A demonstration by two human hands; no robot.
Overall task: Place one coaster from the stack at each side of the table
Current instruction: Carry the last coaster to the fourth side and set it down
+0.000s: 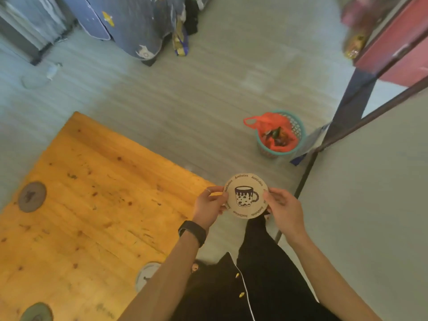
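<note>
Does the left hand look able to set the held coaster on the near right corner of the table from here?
Probably yes. The left hand holds the coaster with the right hand just past the table corner, and nothing lies between them.

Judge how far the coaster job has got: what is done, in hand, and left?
Done: three coasters lie on the wooden table, at its left edge, near edge and bottom-left corner. In hand: both hands, left and right, hold the mug-print coaster beyond the table's right corner. Left: setting it down.
</note>
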